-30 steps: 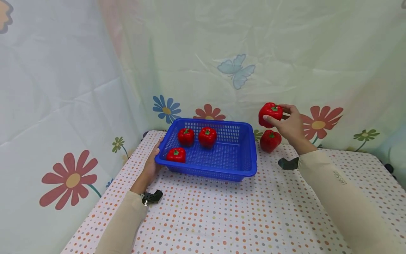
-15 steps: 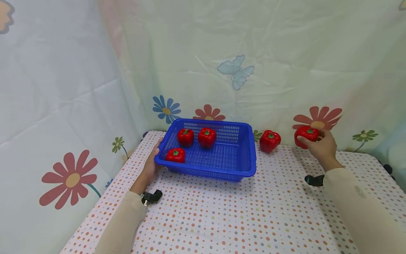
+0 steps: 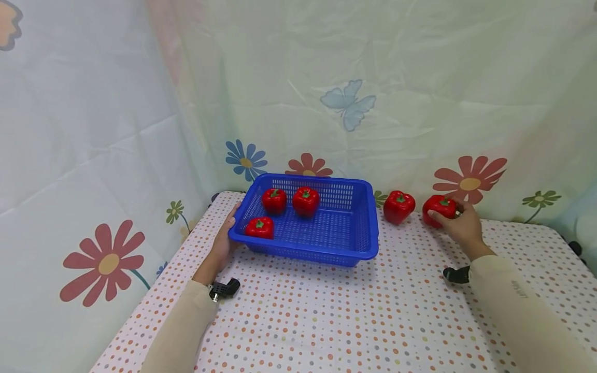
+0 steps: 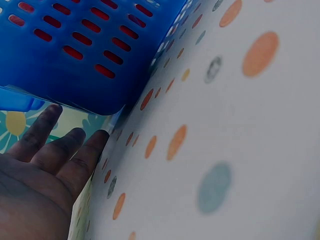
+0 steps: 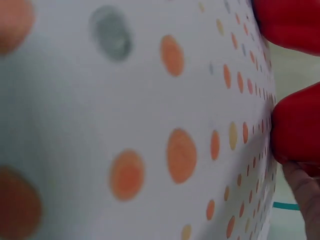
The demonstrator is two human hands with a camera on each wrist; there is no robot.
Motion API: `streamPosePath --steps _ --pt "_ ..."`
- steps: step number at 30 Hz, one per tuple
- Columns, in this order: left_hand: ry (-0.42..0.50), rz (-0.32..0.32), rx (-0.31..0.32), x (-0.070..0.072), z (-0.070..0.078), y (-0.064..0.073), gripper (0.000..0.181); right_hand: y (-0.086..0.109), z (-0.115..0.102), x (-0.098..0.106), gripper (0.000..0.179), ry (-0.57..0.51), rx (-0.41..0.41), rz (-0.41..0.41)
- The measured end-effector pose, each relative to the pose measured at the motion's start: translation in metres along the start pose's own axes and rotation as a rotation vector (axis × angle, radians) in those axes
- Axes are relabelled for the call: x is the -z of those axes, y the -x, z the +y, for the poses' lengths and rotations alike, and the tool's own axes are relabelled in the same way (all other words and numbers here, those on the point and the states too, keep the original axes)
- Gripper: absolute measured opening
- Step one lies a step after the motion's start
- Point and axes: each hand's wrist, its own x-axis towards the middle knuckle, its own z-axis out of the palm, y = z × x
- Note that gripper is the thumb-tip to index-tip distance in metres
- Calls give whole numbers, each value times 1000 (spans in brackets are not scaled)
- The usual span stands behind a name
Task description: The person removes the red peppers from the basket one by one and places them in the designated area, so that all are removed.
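My right hand point(image 3: 462, 226) holds a red bell pepper point(image 3: 437, 208) low at the table's back edge, thumb on its near side. In the right wrist view a finger point(image 5: 302, 192) lies against that pepper point(image 5: 300, 125). Just left of it stands a second red bell pepper point(image 3: 398, 207). My left hand point(image 3: 223, 239) is at the left side of a blue plastic basket point(image 3: 303, 250). Its fingers point(image 4: 75, 165) are stretched out toward the basket's end wall point(image 4: 75, 30) in the left wrist view. Inside the basket sit red bell peppers point(image 3: 306, 202), three in all, toward the left.
A white cloth with coloured dots covers the table point(image 3: 298, 321). Flower-printed curtain cloth point(image 3: 420, 93) hangs right behind the table and along its left side. Small dark cameras point(image 3: 456, 275) are strapped at both wrists.
My right hand has carried its pepper from above the other pepper, out to the right and down, then slightly back left beside it. The left hand and basket have stayed put.
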Motion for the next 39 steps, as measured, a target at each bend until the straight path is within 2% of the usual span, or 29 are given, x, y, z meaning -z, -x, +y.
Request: streamPosePath --steps 4,8,11,13,18,22,24,26,29,34,39 --pt "-2 3 0 0 1 0 53 9 -10 3 93 16 3 -41" --pt "-8 -1 1 0 1 1 55 11 -14 5 95 43 17 -48" --pt "-8 -8 -1 0 1 2 54 14 -20 7 95 50 45 -26" --pt "-1 -9 -3 -1 0 2 54 17 -28 5 92 72 73 22" --pt "5 -6 -4 -1 0 1 53 34 -64 -3 81 112 147 113" --pt "5 -5 -9 -1 1 1 56 64 -107 -18 82 73 257 76" --pt "9 -4 -10 -1 1 1 56 81 -129 -30 85 29 324 8" --pt "10 4 -7 0 2 2 56 98 -149 -44 89 -13 369 -102" --pt "5 4 -2 0 2 2 56 120 -174 -70 91 -66 395 -289" --pt "11 3 4 -1 2 2 53 144 -199 -119 80 -161 368 -556" --pt "24 -8 -14 -1 3 2 53 147 -220 -158 65 -233 261 -696"
